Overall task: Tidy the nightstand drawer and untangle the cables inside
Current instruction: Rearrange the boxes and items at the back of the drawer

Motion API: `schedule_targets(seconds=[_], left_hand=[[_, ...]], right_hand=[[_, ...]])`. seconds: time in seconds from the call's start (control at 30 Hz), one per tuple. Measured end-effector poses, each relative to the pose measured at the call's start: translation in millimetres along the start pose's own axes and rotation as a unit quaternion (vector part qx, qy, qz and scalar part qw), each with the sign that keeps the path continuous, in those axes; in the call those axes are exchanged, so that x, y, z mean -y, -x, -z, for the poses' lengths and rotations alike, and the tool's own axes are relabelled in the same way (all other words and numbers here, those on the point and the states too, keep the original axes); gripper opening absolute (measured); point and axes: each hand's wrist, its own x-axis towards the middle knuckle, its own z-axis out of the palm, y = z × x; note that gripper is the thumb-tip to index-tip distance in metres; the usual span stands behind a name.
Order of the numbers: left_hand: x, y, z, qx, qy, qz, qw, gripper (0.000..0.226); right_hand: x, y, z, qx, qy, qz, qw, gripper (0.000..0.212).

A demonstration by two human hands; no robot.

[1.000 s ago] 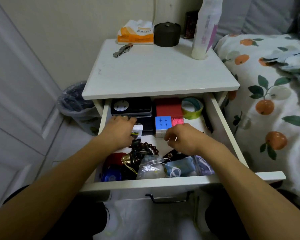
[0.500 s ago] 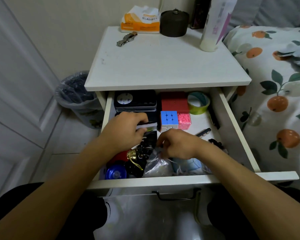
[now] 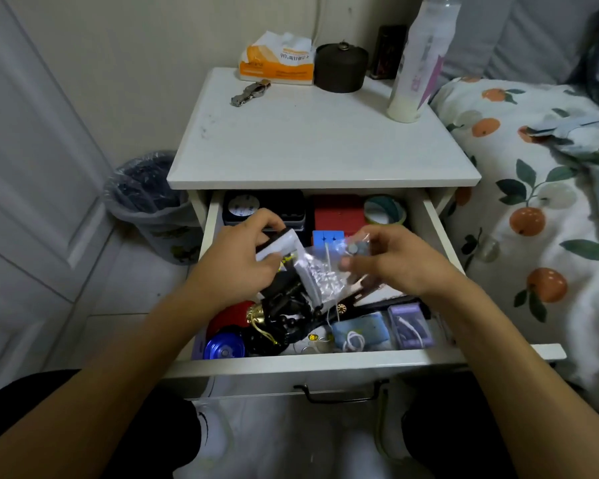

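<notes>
Hands: your left hand [image 3: 234,262] is gripping a small white box [image 3: 280,246], your right hand [image 3: 393,259] pinching a clear bag [image 3: 320,271] | Near: white cables [image 3: 353,340] are lying loose at the drawer [image 3: 325,363] front | Far: cube [image 3: 327,237] and tape [image 3: 384,210] sitting orderly | Progress: early, judging by the clutter.

White nightstand [image 3: 312,146], blue cube [image 3: 327,236], red box [image 3: 339,212], orange-and-leaf patterned white bedspread [image 3: 533,216]

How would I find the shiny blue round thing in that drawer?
Start at the open drawer of the white nightstand and look along its front edge. In the front left corner, below the left hand, sits the shiny blue round thing. It is the only metallic blue disc, next to dark beads and a red case.
</notes>
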Motion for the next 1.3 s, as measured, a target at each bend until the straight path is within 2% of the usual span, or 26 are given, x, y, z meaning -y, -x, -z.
schedule_targets(seconds=[0.07,0.13,0.2,0.37,0.53,0.6,0.67,0.73,0.77,0.8,0.87,0.93,1.0,1.1,1.17,1.2,1.23,1.3], left_hand=[[-5,2,-1,0.010,-0.025,-0.014,1.000,0.034],[-9,3,-3,0.015,-0.050,-0.023,0.998,0.039],[-15,3,-7,0.015,-0.087,-0.028,0.996,0.039],[-27,5,-14,0.024,-0.146,-0.025,0.989,0.043],[-28,-1,-15,-0.038,-0.260,-0.061,0.963,0.047],[-30,-3,-14,-0.060,-0.210,-0.066,0.974,0.044],[-35,-9,-17,-0.042,-0.063,-0.041,0.996,0.038],[-40,-19,-23,0.034,0.066,-0.006,0.997,0.036],[-42,-24,-27,0.084,0.092,0.009,0.992,0.036],[-42,-29,-32,0.138,0.085,0.022,0.986,0.035],[-42,-37,-44,0.214,0.002,0.024,0.977,0.033],[-42,-43,-55,0.198,-0.041,0.018,0.979,0.025],[-47,-51,-64,0.152,0.010,0.018,0.988,0.019],[-62,-68,-82,0.177,0.112,0.037,0.977,0.028],[-68,-77,-93,0.173,0.135,0.051,0.974,0.012],[-69,-81,-99,0.154,0.145,0.061,0.976,0.004],[-67,-84,-101,0.121,0.140,0.067,0.980,0.006],[-60,-93,-106,0.060,0.089,0.069,0.992,0.009]], right_hand=[[-1,4,8,-0.055,0.144,0.034,0.987,0.004],[-4,7,11,-0.040,0.216,0.037,0.975,0.016],[-5,9,11,-0.021,0.224,0.030,0.974,0.022],[-7,7,6,-0.068,0.267,0.034,0.961,0.013],[-10,9,14,-0.145,0.238,0.020,0.960,0.018],[-11,11,19,-0.160,0.188,0.004,0.969,0.020],[-12,13,25,-0.158,0.088,-0.041,0.983,0.023],[-15,16,32,-0.161,0.026,-0.089,0.983,0.026],[-17,17,35,-0.167,0.009,-0.095,0.981,0.026],[-19,18,39,-0.173,-0.004,-0.092,0.981,0.025],[-22,21,44,-0.176,-0.022,-0.084,0.981,0.019],[-26,23,46,-0.171,-0.037,-0.085,0.981,0.014],[-29,22,47,-0.162,-0.063,-0.086,0.981,0.015],[-35,19,52,-0.132,-0.109,-0.074,0.982,0.018],[-41,15,55,-0.124,-0.143,-0.077,0.979,0.018],[-46,11,56,-0.131,-0.133,-0.086,0.979,0.018],[-51,8,57,-0.144,-0.079,-0.098,0.982,0.017],[-63,1,61,-0.151,0.103,-0.118,0.976,0.021]])
